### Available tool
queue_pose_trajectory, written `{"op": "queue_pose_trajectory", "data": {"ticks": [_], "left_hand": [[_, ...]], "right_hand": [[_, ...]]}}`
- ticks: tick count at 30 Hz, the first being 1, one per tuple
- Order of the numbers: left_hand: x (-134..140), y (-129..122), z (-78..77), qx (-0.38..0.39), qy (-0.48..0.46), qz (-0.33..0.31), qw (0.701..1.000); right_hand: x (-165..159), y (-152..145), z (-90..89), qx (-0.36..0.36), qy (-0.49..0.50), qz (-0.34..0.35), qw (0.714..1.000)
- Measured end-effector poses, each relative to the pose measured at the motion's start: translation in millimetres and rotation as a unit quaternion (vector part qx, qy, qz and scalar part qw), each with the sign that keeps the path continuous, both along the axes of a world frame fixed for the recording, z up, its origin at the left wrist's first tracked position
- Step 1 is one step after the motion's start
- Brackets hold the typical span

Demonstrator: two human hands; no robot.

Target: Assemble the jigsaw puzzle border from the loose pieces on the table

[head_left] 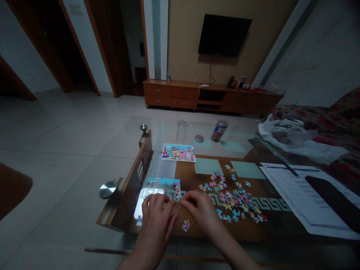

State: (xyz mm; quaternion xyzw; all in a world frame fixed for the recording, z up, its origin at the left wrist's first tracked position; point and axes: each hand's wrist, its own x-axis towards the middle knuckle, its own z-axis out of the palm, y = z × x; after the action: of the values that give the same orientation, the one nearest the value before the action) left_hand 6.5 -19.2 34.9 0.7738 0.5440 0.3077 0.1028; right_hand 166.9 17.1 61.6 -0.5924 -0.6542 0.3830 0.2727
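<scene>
My right hand [201, 208] has thumb and fingertips pinched together at the lower end of a joined puzzle border [165, 182]. What they grip is small, seemingly a jigsaw piece, and mostly hidden by the fingers. Beside it, my left hand [157, 213] lies over the glass table with fingers bent downward and thumb apart; its index fingertip reaches the same spot. The border runs blue along the top and turns down at its right corner. Between my wrists lies a small purple-and-white puzzle piece [185, 225]. Many loose puzzle pieces [239, 200] are scattered to the right.
Behind the border lies a colourful cartoon picture card [179, 153]. Farther back stand a clear jar [182, 130], a metal lid [199, 138] and a printed can [219, 131]. Papers [298, 195], a black phone-like object [334, 200] and a plastic bag [295, 138] occupy the right.
</scene>
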Motion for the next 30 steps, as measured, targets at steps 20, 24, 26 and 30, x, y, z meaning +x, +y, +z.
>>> {"op": "queue_pose_trajectory", "data": {"ticks": [20,24,26,30], "left_hand": [[-3.8,7.3,14.4,-0.178,-0.221,-0.008,0.959],[-3.7,5.0,18.8,-0.177,-0.179,-0.020,0.968],[-4.3,4.1,20.3,-0.183,-0.164,-0.025,0.969],[-5.1,3.4,18.3,-0.183,-0.138,-0.030,0.973]], "right_hand": [[5.1,-13.7,0.5,0.228,-0.029,0.155,0.961],[5.6,-14.4,-2.6,0.282,-0.049,0.184,0.940],[5.7,-15.0,-3.5,0.292,-0.054,0.186,0.936],[6.9,-16.1,-4.0,0.295,-0.068,0.199,0.932]]}}
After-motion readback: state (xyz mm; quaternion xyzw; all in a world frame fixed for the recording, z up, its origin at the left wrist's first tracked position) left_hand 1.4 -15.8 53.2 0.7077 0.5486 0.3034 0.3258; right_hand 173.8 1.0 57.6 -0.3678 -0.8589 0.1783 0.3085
